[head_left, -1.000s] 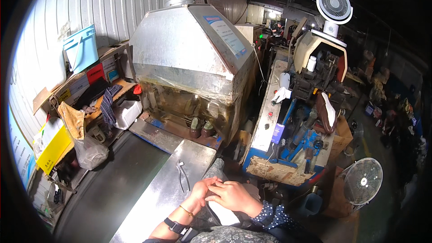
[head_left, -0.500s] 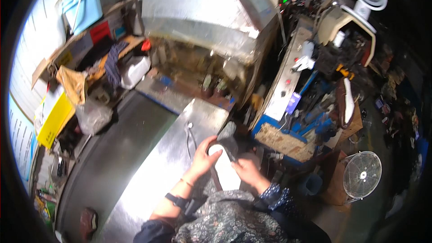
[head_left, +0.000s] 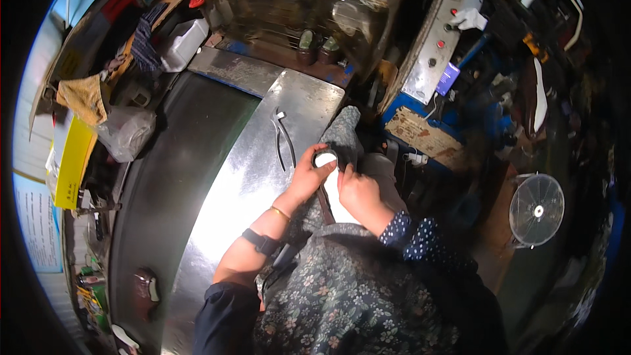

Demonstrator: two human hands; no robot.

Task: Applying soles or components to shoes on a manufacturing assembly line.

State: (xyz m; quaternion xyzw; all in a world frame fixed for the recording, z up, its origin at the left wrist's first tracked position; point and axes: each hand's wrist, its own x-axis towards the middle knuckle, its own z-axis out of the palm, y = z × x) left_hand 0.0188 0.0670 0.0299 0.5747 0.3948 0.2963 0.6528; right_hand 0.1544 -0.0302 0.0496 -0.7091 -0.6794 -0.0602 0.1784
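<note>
Dim workshop clutter rings the scene, with a dark conveyor belt (head_left: 177, 138) on the left, where a brown shoe (head_left: 144, 294) lies near the lower end. Beside it runs a shiny metal bench (head_left: 217, 223), and on that lie loose pincers (head_left: 283, 141), touched by neither hand. Next comes the left hand (head_left: 306, 183), its thumb pressed onto the white underside of a dark shoe (head_left: 336, 209) — the other fingers wrap round the edge, mostly hidden. That shoe is held over the lap, underside up, against the flowered apron (head_left: 355, 289). On its right edge sits the right hand (head_left: 361, 198), fingers bunched together; whether they pinch the rim, I cannot tell. The underside shows no outsole, so I judge the shoe shaped but unfinished — how much work remains is unclear. Farther right stand a blue-framed machine (head_left: 420, 135) and a round fan (head_left: 537, 210).
</note>
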